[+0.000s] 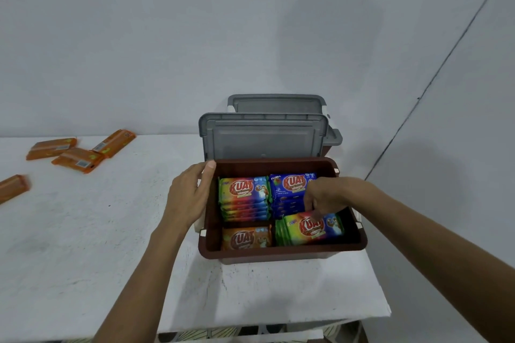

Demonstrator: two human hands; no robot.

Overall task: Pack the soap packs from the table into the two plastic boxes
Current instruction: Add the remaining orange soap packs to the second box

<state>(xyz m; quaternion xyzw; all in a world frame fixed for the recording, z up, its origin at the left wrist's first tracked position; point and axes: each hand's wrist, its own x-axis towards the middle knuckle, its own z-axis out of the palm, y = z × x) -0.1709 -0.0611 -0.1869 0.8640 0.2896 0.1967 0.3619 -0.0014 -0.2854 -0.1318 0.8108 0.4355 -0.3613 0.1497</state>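
A brown plastic box stands open near the table's right end, its grey lid tipped up behind. Inside lie stacked soap packs: rainbow ones at back left, blue ones at back right, an orange one at front left. My right hand reaches into the box and pinches the top edge of a rainbow pack at front right. My left hand rests flat against the box's left wall, thumb at the corner. A second box's grey lid shows behind the first.
Several orange soap packs lie loose at the far left of the white table; one is cut by the frame's left edge. The table's right edge runs just past the box. A grey wall stands behind.
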